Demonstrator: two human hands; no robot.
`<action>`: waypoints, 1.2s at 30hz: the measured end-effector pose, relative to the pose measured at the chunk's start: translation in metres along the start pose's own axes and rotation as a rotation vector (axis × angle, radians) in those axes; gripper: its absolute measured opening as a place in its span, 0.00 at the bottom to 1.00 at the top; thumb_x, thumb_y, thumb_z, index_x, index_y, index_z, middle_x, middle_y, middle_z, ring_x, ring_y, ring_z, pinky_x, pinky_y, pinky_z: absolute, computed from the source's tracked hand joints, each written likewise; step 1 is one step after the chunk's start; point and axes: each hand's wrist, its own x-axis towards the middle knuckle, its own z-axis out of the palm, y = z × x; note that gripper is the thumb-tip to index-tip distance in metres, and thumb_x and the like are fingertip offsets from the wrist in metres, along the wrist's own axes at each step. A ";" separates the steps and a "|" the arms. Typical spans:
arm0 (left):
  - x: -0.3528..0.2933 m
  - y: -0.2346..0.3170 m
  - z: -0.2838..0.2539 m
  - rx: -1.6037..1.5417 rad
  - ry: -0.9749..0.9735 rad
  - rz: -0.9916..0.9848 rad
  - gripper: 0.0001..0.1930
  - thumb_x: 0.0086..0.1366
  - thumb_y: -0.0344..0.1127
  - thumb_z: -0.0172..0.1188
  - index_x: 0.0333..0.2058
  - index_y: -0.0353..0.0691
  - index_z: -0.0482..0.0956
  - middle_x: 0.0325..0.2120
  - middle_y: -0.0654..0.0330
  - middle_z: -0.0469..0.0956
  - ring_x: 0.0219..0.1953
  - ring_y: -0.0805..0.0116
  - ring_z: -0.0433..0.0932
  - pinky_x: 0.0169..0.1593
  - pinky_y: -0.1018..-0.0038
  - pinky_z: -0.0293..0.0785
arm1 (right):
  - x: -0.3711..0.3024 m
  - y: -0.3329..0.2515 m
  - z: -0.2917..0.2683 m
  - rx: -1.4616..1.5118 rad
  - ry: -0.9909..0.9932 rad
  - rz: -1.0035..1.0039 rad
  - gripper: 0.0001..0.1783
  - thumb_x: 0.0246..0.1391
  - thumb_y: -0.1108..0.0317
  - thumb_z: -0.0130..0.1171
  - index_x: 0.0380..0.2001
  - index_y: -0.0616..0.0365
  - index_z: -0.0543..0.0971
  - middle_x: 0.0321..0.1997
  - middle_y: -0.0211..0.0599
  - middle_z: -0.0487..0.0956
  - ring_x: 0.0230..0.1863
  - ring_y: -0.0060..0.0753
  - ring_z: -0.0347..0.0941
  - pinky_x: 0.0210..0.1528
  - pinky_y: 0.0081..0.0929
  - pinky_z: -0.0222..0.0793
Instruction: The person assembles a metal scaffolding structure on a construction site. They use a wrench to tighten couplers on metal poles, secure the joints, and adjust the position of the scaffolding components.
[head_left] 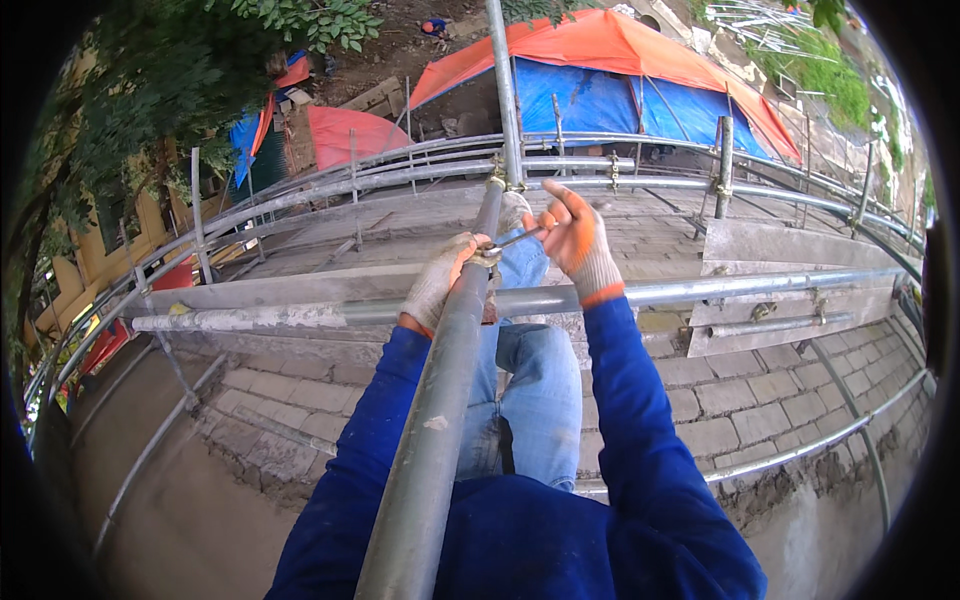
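A long grey scaffold pole (430,430) slopes up and away in front of my body and crosses a horizontal scaffold pole (660,293). On the sloping one sits a metal scaffold clamp (487,256). My left hand (440,280), in a pale knitted glove, is closed against the clamp's left side; the pole partly hides its fingers. My right hand (578,243), in a white glove with an orange palm, grips a thin metal wrench (518,238). The wrench reaches from these fingers to the clamp, and its other end sticks out past the hand.
An upright pole (505,95) rises just beyond the hands. Curved guard rails (330,188) run around the far side. Right lies a grey board (790,245); a brick wall (765,410) drops below. An orange and blue tarpaulin shelter (600,85) stands farther down, with trees (150,110) at left.
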 end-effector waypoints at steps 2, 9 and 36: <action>0.003 -0.001 0.004 0.028 -0.005 0.029 0.17 0.77 0.42 0.53 0.51 0.34 0.80 0.44 0.60 0.81 0.43 0.72 0.80 0.46 0.75 0.78 | 0.048 0.020 -0.021 -0.096 0.114 0.064 0.15 0.72 0.62 0.49 0.51 0.62 0.75 0.16 0.27 0.70 0.18 0.28 0.70 0.35 0.45 0.81; -0.003 0.011 0.017 0.436 0.087 0.091 0.20 0.78 0.45 0.50 0.50 0.33 0.80 0.45 0.60 0.82 0.42 0.72 0.80 0.46 0.74 0.78 | 0.161 0.089 -0.014 -2.164 -0.171 -0.125 0.15 0.61 0.60 0.56 0.37 0.58 0.86 0.37 0.49 0.86 0.39 0.50 0.85 0.40 0.46 0.80; -0.007 -0.019 0.000 0.157 0.114 0.081 0.18 0.79 0.45 0.50 0.55 0.38 0.78 0.41 0.58 0.82 0.41 0.72 0.81 0.43 0.75 0.80 | 0.131 0.092 -0.018 -1.022 0.109 0.156 0.11 0.64 0.65 0.57 0.36 0.63 0.81 0.27 0.42 0.83 0.32 0.40 0.84 0.32 0.41 0.80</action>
